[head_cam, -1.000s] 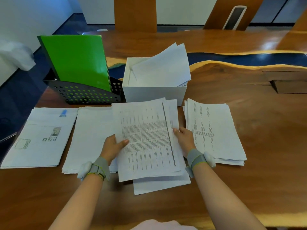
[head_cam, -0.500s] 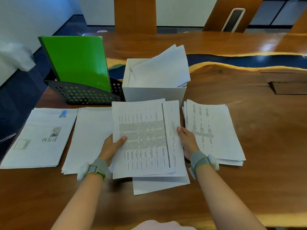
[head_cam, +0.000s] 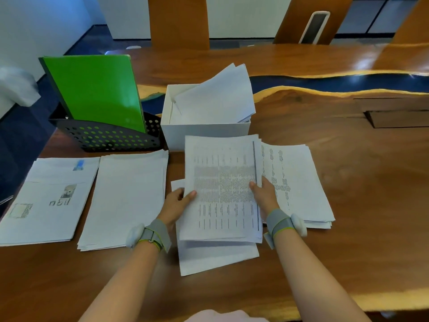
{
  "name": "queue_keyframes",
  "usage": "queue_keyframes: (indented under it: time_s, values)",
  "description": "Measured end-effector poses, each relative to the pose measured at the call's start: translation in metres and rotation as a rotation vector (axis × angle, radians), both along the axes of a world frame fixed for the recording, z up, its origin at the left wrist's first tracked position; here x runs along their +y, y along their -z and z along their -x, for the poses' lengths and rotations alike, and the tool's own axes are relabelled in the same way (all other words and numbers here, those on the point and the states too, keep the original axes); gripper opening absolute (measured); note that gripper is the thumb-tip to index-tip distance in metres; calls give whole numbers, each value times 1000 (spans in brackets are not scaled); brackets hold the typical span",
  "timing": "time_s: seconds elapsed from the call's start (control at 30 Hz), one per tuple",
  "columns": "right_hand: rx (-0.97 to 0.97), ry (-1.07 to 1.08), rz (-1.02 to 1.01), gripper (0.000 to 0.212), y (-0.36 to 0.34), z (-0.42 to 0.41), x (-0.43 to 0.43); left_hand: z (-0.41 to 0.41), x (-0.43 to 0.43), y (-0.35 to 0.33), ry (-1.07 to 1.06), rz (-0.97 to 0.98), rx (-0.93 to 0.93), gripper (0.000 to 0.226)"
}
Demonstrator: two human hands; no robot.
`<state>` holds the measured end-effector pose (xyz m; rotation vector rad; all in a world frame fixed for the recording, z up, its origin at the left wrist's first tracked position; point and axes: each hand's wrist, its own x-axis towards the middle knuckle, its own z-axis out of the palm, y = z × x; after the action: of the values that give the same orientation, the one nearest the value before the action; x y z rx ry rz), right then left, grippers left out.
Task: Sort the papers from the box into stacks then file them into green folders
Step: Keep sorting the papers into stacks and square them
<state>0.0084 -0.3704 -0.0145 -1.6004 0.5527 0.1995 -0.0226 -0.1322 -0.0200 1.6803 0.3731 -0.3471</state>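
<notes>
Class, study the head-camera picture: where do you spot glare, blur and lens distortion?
Head view: glare streaks the glossy table at far right; print on the held sheets is blurred and unreadable; the pillars splay outward, suggesting wide-angle distortion.

We are logging bare tabletop (head_cam: 371,194) open at right; white box (head_cam: 204,135) and black rack (head_cam: 104,138) are blocking ahead, paper stacks (head_cam: 127,201) are filling the left.

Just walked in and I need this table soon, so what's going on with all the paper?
A person is sorting papers. The left hand and right hand grip a bundle of printed sheets by its side edges, over a loose pile on the table. Two stacks lie to the left and one stack to the right. The white box holds more papers. The green folders stand in a black rack.
</notes>
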Motion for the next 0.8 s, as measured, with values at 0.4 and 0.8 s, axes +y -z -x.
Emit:
queue_keyframes:
  time_s: [0.4,0.8]
  values:
    - [-29,384,411,45,7,0,-83,-21,-97,-3,418,-413,-6,23]
    - [19,160,533,57,22,9,-87,-53,-161,2,432,-361,102,7]
